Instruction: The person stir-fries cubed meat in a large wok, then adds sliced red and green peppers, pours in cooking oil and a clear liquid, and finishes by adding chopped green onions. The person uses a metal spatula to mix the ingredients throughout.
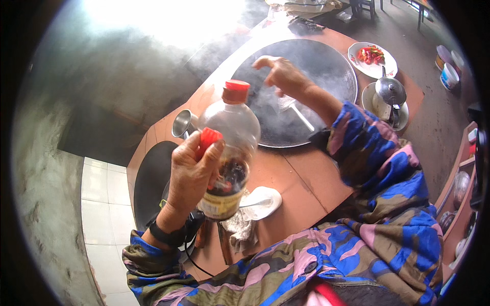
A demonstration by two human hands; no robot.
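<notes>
My left hand (191,168) grips a large clear plastic bottle (233,141) upright, with a little dark liquid low inside and a label near its base. A red collar or cap (236,90) tops the bottle. Between my left thumb and fingers is a red ridged piece (208,140) that looks like a screw cap. My right hand (281,74) reaches over a big steaming wok (325,130), fingers bent and apart, with nothing visible in them. Beneath it, a utensil with a pale handle (303,118) rests in the wok; steam blurs its head.
A plate (354,49) of cut red peppers (371,55) and a bowl (368,99) with a lidded metal pot (390,91) stand right of the wok. A metal cup (184,123), a second dark pan (151,183), a white dish (268,202) and a cloth (241,229) are nearer.
</notes>
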